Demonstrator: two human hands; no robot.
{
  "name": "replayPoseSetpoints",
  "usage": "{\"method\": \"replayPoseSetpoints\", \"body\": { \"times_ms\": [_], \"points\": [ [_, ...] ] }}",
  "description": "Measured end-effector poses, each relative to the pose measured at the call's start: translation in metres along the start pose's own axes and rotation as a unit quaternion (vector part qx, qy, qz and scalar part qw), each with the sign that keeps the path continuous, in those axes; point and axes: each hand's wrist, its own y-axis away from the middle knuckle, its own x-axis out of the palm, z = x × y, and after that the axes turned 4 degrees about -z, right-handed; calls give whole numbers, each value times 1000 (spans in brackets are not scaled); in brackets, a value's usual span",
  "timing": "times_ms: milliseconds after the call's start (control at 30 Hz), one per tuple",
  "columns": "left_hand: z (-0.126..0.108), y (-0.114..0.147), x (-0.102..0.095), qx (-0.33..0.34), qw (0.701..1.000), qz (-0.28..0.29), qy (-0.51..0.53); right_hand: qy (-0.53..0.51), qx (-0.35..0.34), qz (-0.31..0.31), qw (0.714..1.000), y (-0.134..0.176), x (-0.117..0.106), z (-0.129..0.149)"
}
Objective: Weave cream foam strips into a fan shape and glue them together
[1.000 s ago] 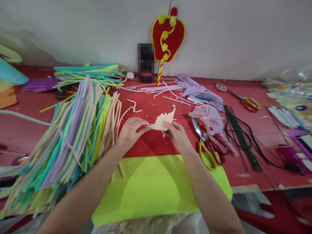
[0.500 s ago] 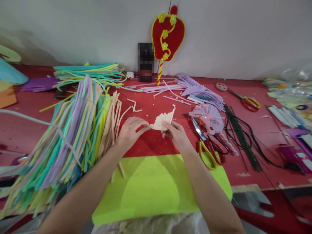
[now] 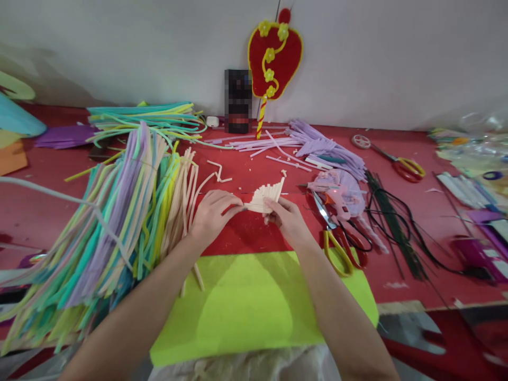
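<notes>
Between my two hands is a cream fan-shaped piece (image 3: pixel 261 199) made of pipe cleaners laid side by side, held just above the red table. My right hand (image 3: pixel 289 219) pinches its right part between thumb and fingers. At its narrow left tip, the thumb and fingertips of my left hand (image 3: pixel 216 211) are closed on the piece. Loose cream pipe cleaners (image 3: pixel 190 185) lie left of my left hand, and a bent one (image 3: pixel 218 172) rests behind it.
Pipe cleaner bundles (image 3: pixel 107 211) fill the left side. Scissors (image 3: pixel 333 233), a pink glue gun (image 3: pixel 333 196) with a black cord and green wire stems (image 3: pixel 400 233) lie right. A red fan decoration (image 3: pixel 278 63) stands behind, beside a dark phone-like object (image 3: pixel 238 100). A yellow-green sheet (image 3: pixel 246 307) covers the front.
</notes>
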Motion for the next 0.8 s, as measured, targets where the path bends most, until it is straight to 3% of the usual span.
{"method": "replayPoseSetpoints", "body": {
  "times_ms": [300,500,633,800],
  "points": [
    [-1,-2,-1,-7,1000,2,1,4,-1,1,1000,-1,-1,-2],
    [1,0,9,-151,983,33,98,-16,-36,-11,999,1,1,2],
    [-3,2,16,-205,956,48,205,-5,-58,-20,998,2,5,0],
    [1,1,19,-275,935,-6,225,44,-36,0,998,1,13,-10]
  ]
}}
